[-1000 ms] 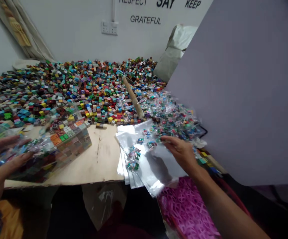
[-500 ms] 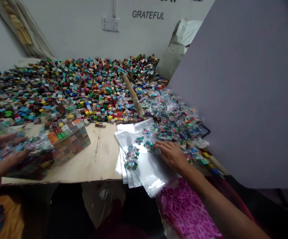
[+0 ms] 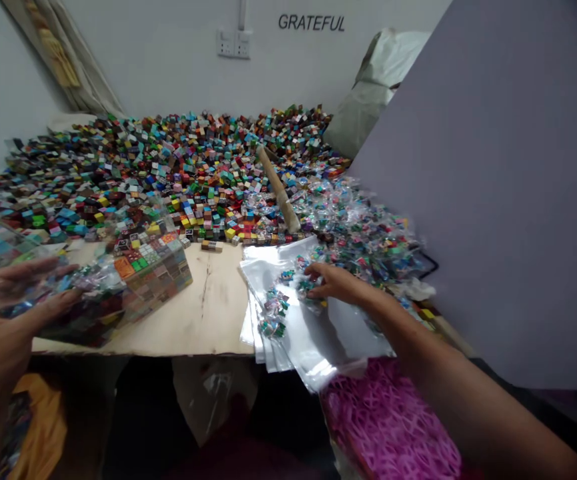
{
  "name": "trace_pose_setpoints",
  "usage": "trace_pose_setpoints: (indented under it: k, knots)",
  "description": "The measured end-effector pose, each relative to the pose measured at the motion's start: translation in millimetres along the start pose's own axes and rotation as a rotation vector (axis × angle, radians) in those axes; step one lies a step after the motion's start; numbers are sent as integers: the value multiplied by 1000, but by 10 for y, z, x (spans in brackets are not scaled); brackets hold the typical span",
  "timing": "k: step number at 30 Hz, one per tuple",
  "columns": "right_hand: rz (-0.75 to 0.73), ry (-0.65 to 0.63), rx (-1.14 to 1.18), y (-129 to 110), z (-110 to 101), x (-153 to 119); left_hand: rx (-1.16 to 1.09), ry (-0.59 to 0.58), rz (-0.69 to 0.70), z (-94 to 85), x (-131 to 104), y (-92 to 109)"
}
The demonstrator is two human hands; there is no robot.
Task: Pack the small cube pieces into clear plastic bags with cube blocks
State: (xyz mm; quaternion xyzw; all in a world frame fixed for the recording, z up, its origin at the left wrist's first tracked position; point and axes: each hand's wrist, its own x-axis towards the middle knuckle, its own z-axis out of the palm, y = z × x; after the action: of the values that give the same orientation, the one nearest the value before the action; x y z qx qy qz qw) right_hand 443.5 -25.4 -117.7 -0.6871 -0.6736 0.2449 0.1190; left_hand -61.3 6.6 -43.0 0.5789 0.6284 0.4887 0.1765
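My left hand (image 3: 23, 307) is at the left, its thumb and fingers curled round small clear packets (image 3: 91, 277) with colourful bits inside. These packets lie against a transparent bag of patterned cubes (image 3: 156, 280), blocky in shape, on the wooden table. My right hand (image 3: 336, 283) is over a fanned stack of clear plastic bags (image 3: 313, 340). Its thumb and forefinger are apart at a small packet (image 3: 306, 288) with green and blue bits; whether they touch it I cannot tell. More small packets (image 3: 274, 310) lie on the bags to the left of that hand.
A large heap of coloured cubes (image 3: 133, 160) covers the table's back. A wooden-handled tool (image 3: 278, 190) lies on it, beside a pile of filled packets (image 3: 363, 227). Pink bands (image 3: 393, 420) fill a container below. A grey panel (image 3: 508, 200) stands at the right.
My right hand has lifted from lying flat on the packets, its thumb and forefinger now apart. My left hand still holds its packets. The whole view has shifted slightly.
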Motion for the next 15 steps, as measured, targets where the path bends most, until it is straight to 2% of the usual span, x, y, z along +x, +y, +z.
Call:
trace_pose_setpoints:
  k: [3,6,9,12,15]
  knots:
    - [1,-66,24,0,-14,66,-72,7,5,6,-66,87]
    - [-2,-77,37,-5,-4,-19,-83,12,-38,16,-124,197]
    - [20,10,109,-20,21,-221,-89,35,-81,26,-140,261]
    - [68,110,305,-62,35,-435,-97,57,-83,29,-120,250]
    - [122,168,485,-161,44,-573,-125,25,-97,24,-98,215]
